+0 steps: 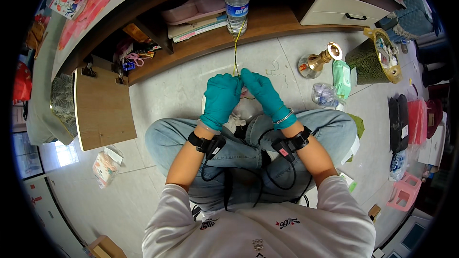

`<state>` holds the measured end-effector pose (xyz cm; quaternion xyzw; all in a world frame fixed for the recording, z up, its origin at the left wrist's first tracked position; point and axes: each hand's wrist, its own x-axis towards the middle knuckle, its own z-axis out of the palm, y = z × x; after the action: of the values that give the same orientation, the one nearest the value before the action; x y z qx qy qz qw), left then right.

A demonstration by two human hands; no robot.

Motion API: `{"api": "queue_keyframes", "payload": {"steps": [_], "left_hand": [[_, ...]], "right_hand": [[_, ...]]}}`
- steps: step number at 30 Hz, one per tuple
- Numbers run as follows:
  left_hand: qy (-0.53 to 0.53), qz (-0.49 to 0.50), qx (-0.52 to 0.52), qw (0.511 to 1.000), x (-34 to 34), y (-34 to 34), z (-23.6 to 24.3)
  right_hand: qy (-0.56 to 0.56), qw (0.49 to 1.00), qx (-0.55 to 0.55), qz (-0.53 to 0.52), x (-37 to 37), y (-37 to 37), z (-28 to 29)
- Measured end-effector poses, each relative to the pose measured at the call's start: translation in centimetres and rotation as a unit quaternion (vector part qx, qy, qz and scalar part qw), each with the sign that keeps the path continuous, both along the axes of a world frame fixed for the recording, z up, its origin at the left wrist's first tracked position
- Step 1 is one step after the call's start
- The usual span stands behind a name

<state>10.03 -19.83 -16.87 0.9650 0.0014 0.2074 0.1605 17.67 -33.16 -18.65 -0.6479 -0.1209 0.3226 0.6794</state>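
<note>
My left hand point(221, 96), in a teal glove, is closed on thin yellow and black cords point(236, 50) at the centre. My right hand point(262, 94), gloved alike, pinches the same cords just to the right, its fingertips close to the left hand's. The cords rise from my hands and fork around a clear water bottle point(237, 12) with a blue label, standing upright on the low wooden shelf point(263, 21). Something pale and crumpled point(236, 119) lies below my hands, partly hidden by them and my crossed legs.
A brass-topped glass vessel point(311, 64), green wipes pack point(342, 79), bagged purple items point(322, 93) and patterned bin point(363, 62) stand or lie at right. An open cabinet door point(105, 114) is at left. A pink stool point(404, 191) sits at far right.
</note>
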Motion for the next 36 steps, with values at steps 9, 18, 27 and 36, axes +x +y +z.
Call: {"api": "queue_keyframes", "payload": {"steps": [9, 18, 27, 36], "left_hand": [[0.023, 0.001, -0.089, 0.996, -0.3, -0.3, 1.4], [0.056, 0.031, -0.822, 0.566, -0.1, 2.8, 1.1], [0.223, -0.026, -0.778, 0.587, -0.6, 3.8, 0.6], [0.096, -0.096, -0.775, 0.617, -0.3, 1.7, 0.1]], "right_hand": [[0.072, 0.988, 0.110, -0.077, 0.5, 0.5, 1.0], [0.178, 0.960, 0.171, -0.130, 3.0, -1.6, -1.2], [0.135, 0.973, 0.111, -0.153, 1.9, -1.1, 0.1], [0.107, 0.994, -0.010, 0.021, -0.5, 0.4, 0.4]]}}
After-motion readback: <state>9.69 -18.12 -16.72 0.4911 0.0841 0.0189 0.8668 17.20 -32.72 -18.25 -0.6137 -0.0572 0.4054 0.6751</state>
